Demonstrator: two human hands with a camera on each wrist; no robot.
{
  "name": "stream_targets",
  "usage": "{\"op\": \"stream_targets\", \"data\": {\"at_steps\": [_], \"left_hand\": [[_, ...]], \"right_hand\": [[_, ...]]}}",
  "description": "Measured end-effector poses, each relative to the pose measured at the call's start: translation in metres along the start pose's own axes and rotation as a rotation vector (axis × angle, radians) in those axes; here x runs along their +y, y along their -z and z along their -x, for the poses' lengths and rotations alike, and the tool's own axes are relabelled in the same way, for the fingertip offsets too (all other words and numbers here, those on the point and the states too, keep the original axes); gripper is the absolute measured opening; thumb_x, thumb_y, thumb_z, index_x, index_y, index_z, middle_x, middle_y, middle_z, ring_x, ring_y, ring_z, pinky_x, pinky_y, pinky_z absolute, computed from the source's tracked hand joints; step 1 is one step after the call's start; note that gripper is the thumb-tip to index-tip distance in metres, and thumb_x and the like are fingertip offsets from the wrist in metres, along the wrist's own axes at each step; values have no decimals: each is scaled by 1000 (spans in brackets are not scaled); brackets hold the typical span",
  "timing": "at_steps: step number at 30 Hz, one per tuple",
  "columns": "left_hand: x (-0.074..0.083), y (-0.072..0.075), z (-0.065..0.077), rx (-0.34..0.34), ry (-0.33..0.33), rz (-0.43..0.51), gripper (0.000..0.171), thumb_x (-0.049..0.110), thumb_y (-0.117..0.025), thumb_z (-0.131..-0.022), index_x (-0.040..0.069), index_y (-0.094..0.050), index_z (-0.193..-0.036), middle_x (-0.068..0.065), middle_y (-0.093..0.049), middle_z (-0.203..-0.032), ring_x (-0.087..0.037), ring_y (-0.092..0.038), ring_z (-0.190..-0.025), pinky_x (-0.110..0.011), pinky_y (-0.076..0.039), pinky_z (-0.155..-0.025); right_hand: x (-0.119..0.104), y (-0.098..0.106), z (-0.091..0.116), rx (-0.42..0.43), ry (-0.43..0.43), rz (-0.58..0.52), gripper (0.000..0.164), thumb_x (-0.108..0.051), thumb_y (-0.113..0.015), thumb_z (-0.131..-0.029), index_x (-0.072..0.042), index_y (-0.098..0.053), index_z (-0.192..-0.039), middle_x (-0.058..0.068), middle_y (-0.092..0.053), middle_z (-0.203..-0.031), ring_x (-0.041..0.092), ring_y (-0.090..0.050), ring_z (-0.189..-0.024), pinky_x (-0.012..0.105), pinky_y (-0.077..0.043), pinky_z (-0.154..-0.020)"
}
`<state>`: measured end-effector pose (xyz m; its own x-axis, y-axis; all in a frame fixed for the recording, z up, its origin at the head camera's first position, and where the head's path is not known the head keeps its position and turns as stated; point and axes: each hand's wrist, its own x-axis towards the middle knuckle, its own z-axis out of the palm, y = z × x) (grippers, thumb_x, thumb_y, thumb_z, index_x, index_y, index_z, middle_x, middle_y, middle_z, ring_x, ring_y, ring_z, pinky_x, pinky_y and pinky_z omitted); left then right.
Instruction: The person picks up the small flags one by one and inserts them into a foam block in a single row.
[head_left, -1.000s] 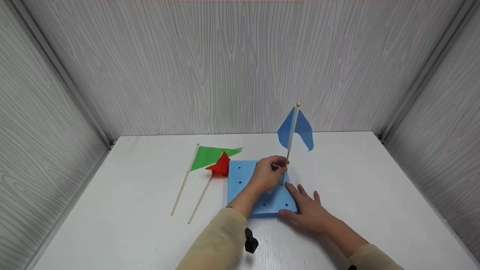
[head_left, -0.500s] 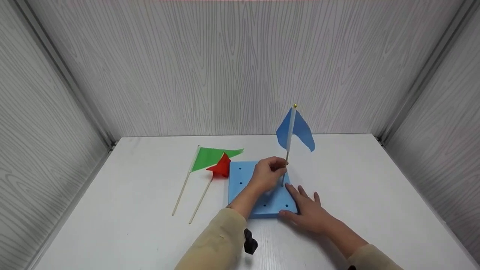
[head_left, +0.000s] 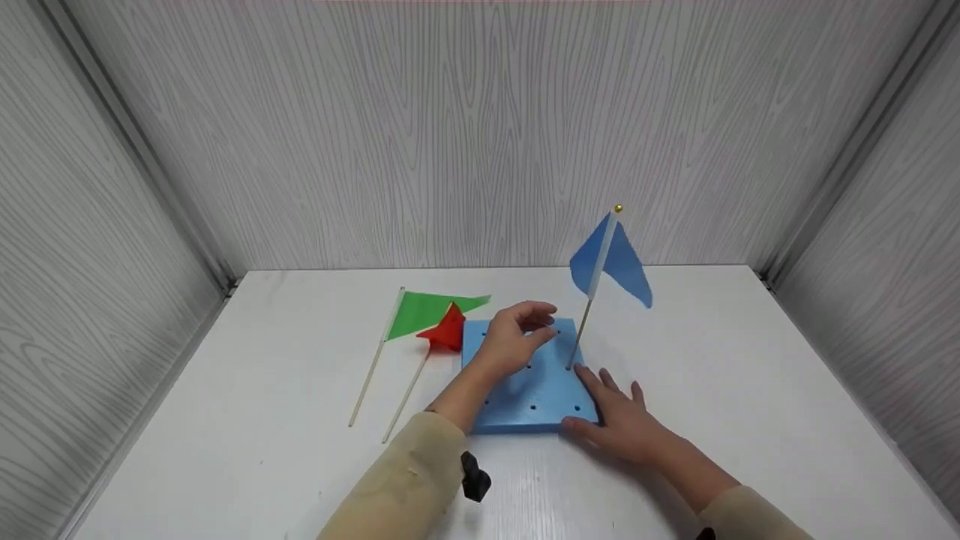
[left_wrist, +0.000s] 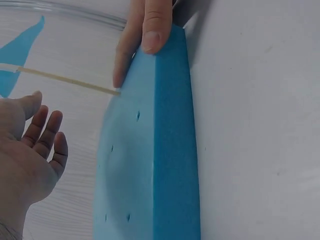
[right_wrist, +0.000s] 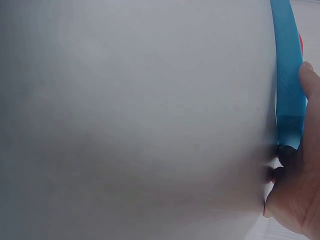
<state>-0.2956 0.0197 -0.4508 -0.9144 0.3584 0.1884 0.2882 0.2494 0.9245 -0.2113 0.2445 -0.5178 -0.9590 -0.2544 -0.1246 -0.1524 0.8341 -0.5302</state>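
Note:
A small blue flag with a gold bead on its tip stands, leaning right, with its stick in a hole near the right edge of a light blue board. My left hand hovers above the board, apart from the stick, fingers loosely bent and holding nothing. In the left wrist view the flag stick stands free of the left hand. My right hand rests against the board's right front corner, thumb on the near edge and index finger beside the stick's base.
A green flag and a red flag lie on the white table left of the board, sticks toward me. Several holes dot the board's top. Grey wood-grain panels enclose the table at back and sides.
The left hand has let go of the blue flag's stick and moved left. The flag now leans further right. The right hand has stayed at the board.

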Motion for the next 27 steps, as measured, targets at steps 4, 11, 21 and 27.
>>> {"op": "stream_targets", "data": {"at_steps": [4, 11, 21, 27], "left_hand": [[3, 27, 8, 7, 9, -12, 30, 14, -70, -104, 15, -71, -134, 0, -73, -122, -18, -67, -113, -31, -56, -99], [4, 77, 21, 36, -16, 23, 27, 12, -70, -104, 12, -72, -131, -3, -74, -118, -20, -69, -112, -32, -57, -98], [-5, 153, 46, 143, 45, 19, 30, 10, -72, -102, 11, -72, -133, -10, -74, -121, -23, -70, -112, -29, -57, -98], [-21, 182, 61, 147, 55, 15, 35, 9, -73, -102, 5, -69, -136, -16, -74, -123, -22, -71, -114, -23, -55, -97]], "right_hand": [[-2, 1, 0, -10, -12, 1, 104, -76, -60, -94, -18, -22, -171, 17, -30, -171, 42, -10, -161, 73, 9, -121], [2, 1, -1, -2, 4, 15, 104, -77, -58, -94, -19, -21, -171, 19, -30, -171, 43, -11, -161, 74, 7, -121], [10, 4, 5, 0, -14, 8, 104, -78, -57, -94, -21, -19, -172, 19, -29, -171, 43, -10, -161, 74, 8, -121], [13, 5, 7, 10, 8, -3, 101, -73, -59, -96, -17, -21, -171, 19, -29, -171, 44, -11, -161, 75, 7, -120]]}}
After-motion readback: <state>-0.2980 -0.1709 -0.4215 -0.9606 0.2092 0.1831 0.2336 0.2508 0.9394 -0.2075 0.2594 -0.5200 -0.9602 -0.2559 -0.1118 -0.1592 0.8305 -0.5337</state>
